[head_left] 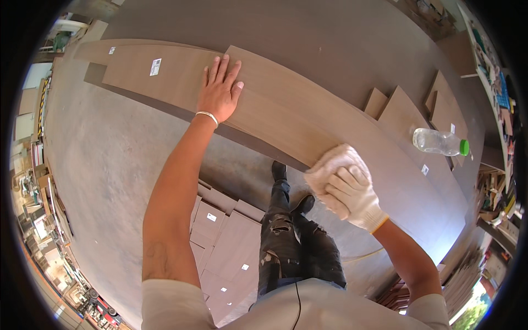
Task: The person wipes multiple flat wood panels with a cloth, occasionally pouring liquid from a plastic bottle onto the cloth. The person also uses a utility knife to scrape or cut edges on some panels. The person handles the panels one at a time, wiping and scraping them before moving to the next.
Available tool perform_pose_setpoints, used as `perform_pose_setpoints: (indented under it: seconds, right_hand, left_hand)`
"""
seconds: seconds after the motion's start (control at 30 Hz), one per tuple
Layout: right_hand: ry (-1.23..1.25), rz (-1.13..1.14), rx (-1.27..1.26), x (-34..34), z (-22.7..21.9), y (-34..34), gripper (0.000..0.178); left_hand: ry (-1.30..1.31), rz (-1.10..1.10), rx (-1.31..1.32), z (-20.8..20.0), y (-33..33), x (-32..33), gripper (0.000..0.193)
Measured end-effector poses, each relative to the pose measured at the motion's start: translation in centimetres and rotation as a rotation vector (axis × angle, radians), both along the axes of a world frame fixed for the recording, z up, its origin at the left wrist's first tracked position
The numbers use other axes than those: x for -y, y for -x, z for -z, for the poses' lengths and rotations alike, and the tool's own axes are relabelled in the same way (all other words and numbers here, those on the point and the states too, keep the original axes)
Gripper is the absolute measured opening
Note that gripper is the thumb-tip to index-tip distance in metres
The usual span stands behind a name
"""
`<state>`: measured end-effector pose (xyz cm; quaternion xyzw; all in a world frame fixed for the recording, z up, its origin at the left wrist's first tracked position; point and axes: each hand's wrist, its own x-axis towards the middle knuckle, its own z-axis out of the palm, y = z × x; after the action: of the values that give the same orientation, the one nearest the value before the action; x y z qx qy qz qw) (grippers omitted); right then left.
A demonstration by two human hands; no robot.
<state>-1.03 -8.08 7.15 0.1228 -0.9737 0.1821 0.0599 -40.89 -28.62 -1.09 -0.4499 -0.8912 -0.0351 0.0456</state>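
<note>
A long brown wood-look panel [297, 104] lies across the worktop in front of me. My left hand [220, 91], bare with a pale band at the wrist, rests flat at the panel's left end with its fingers spread. Beside it a second brown panel [181, 71], bearing a white label, reaches away to the left. My right hand [352, 192], in a white knitted glove, grips a folded whitish cloth [338, 165] against the panel's near edge. How much of the cloth touches the surface is hidden.
A clear bottle with a green cap [437, 142] lies on its side among further brown panels [404, 118] at the right. More labelled panels [231, 242] are stacked low, left of my legs. Crowded shelving [495, 82] stands at the far right.
</note>
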Motion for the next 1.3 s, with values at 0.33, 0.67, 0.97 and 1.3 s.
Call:
perform_pose_setpoints:
  seconds: [0.33, 0.67, 0.97, 1.3]
  right_hand:
    - [0.174, 0.209, -0.244, 12.6, 4.7, 23.4, 0.043]
    - [-0.007, 0.201, 0.058, 9.0, 4.8, 11.4, 0.042]
    - [0.228, 0.253, -0.195, 14.2, 6.5, 23.8, 0.043]
    - [-0.251, 0.71, 0.377, -2.0, 2.6, -23.2, 0.039]
  left_hand:
    - [-0.067, -0.034, 0.855, -2.8, 4.0, -1.0, 0.076]
    - [-0.25, -0.113, 1.208, -4.0, 4.7, 1.6, 0.091]
    - [-0.244, -0.017, 1.18, -0.9, 4.7, -0.4, 0.084]
    - [-0.039, 0.157, 0.084, 0.9, 2.1, 0.5, 0.067]
